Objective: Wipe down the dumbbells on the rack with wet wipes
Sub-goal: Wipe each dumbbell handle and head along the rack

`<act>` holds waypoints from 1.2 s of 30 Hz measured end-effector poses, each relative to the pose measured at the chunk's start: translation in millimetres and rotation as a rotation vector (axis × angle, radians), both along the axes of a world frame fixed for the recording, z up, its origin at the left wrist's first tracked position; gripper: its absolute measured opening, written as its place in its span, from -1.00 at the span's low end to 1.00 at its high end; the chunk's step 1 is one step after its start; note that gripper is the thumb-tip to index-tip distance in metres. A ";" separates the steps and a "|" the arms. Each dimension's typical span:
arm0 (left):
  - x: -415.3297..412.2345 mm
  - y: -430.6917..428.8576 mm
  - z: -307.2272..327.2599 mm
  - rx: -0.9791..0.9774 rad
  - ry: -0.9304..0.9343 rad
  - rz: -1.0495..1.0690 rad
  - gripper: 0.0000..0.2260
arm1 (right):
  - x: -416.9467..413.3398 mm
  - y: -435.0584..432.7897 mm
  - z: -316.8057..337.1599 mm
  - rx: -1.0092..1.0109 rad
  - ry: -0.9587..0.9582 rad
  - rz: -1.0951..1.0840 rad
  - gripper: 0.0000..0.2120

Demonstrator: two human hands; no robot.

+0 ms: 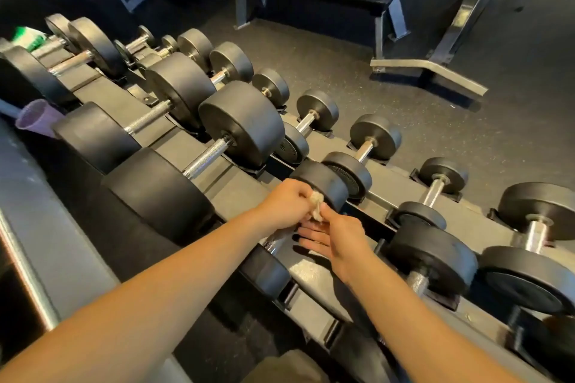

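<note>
Left hand [284, 204] clenches a crumpled pale wipe [316, 210] beside a round matte-black dumbbell [323, 182]. Right hand [340, 238] pinches the wipe.

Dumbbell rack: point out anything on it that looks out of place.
Two items are not weights: a purple cup lies tipped beside a large dumbbell at far left, and a blurred green-and-white pack sits further back on the rack. Nothing looks spilled or damaged.
</note>
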State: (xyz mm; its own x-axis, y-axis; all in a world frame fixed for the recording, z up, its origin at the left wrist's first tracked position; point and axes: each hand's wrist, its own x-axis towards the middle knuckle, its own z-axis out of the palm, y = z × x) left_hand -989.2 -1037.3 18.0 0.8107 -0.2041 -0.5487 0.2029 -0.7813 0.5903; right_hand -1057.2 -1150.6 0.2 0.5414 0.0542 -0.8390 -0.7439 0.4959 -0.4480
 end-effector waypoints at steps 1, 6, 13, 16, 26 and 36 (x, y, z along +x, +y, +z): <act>-2.2 -2.3 0.9 -0.058 0.027 0.094 -0.87 | 1.3 -0.4 0.6 0.114 0.014 -0.031 -0.63; 3.6 1.6 24.4 -0.324 0.185 0.354 -0.88 | 4.7 -9.8 9.6 0.353 -0.092 0.020 -0.73; 5.2 11.9 47.7 -0.207 0.274 0.237 -0.85 | 25.7 -29.2 21.3 0.142 -0.345 0.188 -0.87; 0.3 11.7 47.2 -0.225 0.509 0.187 -0.71 | 21.8 -37.6 15.3 0.106 -0.385 0.154 -0.79; -17.6 -15.7 9.7 0.020 -0.019 0.185 -0.94 | -9.9 -33.8 -19.1 -0.532 -0.358 0.384 -0.77; -22.9 -12.6 14.4 -0.060 0.025 0.234 -0.76 | 10.1 -4.9 -27.4 0.055 0.099 -0.132 -0.91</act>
